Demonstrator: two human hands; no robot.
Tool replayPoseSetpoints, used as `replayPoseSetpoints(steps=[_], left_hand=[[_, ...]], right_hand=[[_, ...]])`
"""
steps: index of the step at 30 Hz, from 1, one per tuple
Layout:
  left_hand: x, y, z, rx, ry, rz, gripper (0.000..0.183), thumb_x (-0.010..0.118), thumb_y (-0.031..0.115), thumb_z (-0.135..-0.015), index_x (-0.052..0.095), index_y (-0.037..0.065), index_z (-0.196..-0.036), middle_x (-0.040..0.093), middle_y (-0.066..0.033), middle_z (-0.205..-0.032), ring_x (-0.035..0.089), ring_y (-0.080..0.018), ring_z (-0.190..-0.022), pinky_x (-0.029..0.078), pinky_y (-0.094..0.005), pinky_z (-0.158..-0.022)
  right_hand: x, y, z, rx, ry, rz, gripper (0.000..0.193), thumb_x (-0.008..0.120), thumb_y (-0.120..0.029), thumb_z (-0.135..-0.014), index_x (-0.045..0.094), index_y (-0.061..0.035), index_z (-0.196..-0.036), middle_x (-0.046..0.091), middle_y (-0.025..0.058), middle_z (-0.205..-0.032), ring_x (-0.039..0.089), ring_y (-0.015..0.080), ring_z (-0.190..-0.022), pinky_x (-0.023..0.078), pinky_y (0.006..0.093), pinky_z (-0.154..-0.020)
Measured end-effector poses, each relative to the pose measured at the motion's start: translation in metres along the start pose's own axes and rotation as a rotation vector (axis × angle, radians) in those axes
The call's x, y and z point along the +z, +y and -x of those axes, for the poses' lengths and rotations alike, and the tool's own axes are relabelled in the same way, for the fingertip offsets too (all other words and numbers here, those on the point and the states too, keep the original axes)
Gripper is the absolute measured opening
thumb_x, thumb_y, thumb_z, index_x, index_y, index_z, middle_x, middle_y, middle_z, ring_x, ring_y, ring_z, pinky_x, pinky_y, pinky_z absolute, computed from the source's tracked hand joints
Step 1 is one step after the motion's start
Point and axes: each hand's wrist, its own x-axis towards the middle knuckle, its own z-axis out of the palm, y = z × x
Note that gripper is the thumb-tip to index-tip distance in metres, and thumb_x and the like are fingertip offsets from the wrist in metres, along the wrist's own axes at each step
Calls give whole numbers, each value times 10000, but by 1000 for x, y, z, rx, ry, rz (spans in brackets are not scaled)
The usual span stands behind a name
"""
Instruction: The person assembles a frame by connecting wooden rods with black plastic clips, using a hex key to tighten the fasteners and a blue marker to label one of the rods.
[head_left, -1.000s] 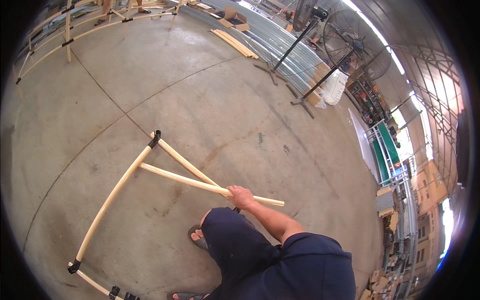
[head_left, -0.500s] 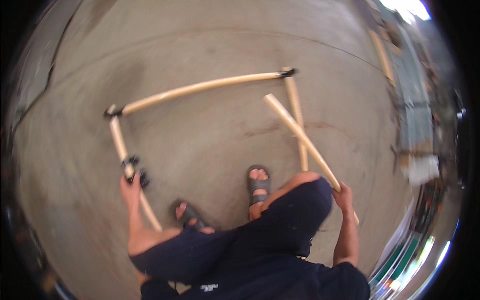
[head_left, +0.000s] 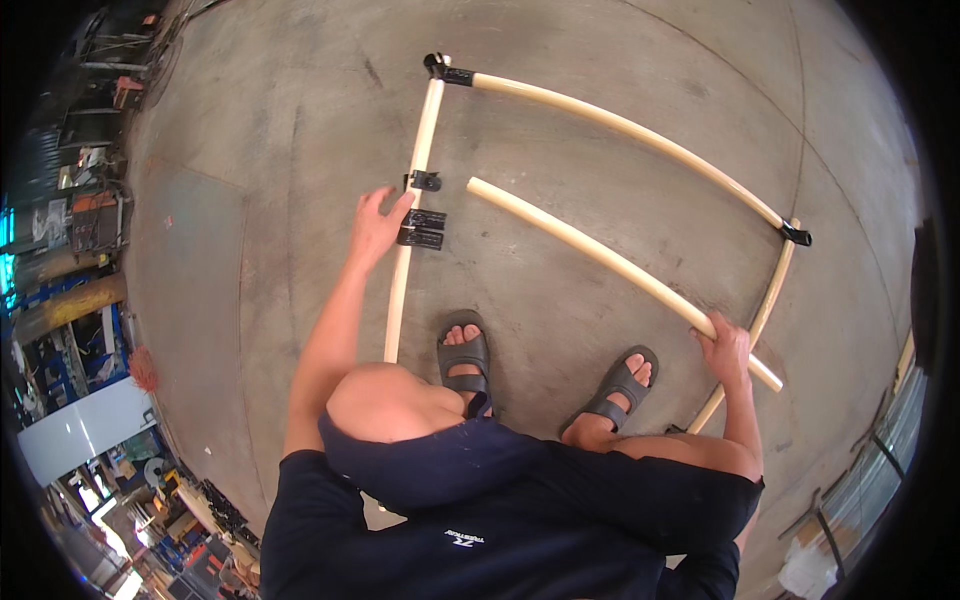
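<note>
A long loose cream pipe (head_left: 590, 242) slants across the middle, and my right hand (head_left: 728, 350) is closed round it near its right end. Its right end crosses above the right side pipe (head_left: 773, 290). My left hand (head_left: 380, 228) is beside the left side pipe (head_left: 425, 128), thumb and fingers apart, the thumb at the pipe between black fittings. One small black clamp (head_left: 425, 181) sits just above the hand, and black double fittings (head_left: 424, 229) lie beside it. A far cream pipe (head_left: 630, 132) joins both side pipes through black corner joints (head_left: 448, 72).
My sandalled feet (head_left: 463, 352) stand on the concrete floor (head_left: 300, 180) within the pipe frame. Shelving and clutter (head_left: 95, 215) line the left, with a pale panel (head_left: 85, 430) lower down. At the lower right lies a bundle of long greyish material (head_left: 880, 470).
My view has turned. The loose pipe has swung inward, its far end now near the left side pipe's fittings. My left hand has loosened from its hold at the fittings.
</note>
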Motion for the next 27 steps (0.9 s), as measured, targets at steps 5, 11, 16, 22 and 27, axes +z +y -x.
replayPoseSetpoints(steps=[5,11,16,22,27], left_hand=[[12,37,-36,-77,-171,389,596,744,436,-956,630,-34,-1303,725,-149,-1091,721,-236,-960,574,-374,-820],[14,20,-56,-433,-432,954,320,627,353,-1044,671,39,-1082,697,-63,-896,703,-190,-725,576,-334,-644],[24,22,-61,-453,-467,957,487,587,538,-1046,665,59,-1011,671,-51,-841,630,-175,-630,521,-305,-573],[34,38,-72,-467,-350,580,636,637,671,-969,662,40,-1051,671,-68,-844,621,-173,-575,508,-328,-512],[41,47,-54,80,-75,240,674,806,511,-896,599,-26,-1247,688,-81,-928,692,-197,-752,571,-366,-669]], right_hand=[[-1,-20,-51,-84,-3,0,268,838,-200,-828,641,-54,-936,686,171,-837,678,421,-772,518,499,-671],[13,-14,-48,-56,-28,-17,273,844,-196,-818,637,-54,-925,685,160,-848,679,412,-773,518,491,-666],[25,-13,-23,-19,-47,-66,279,848,-196,-812,643,-55,-938,677,163,-842,670,416,-767,517,485,-658],[39,-29,1,77,-173,-135,317,859,-246,-822,644,-50,-949,681,198,-774,671,447,-759,521,504,-658],[38,-32,13,90,-188,-123,322,848,-257,-843,634,-47,-961,676,212,-741,668,463,-745,521,521,-658]])
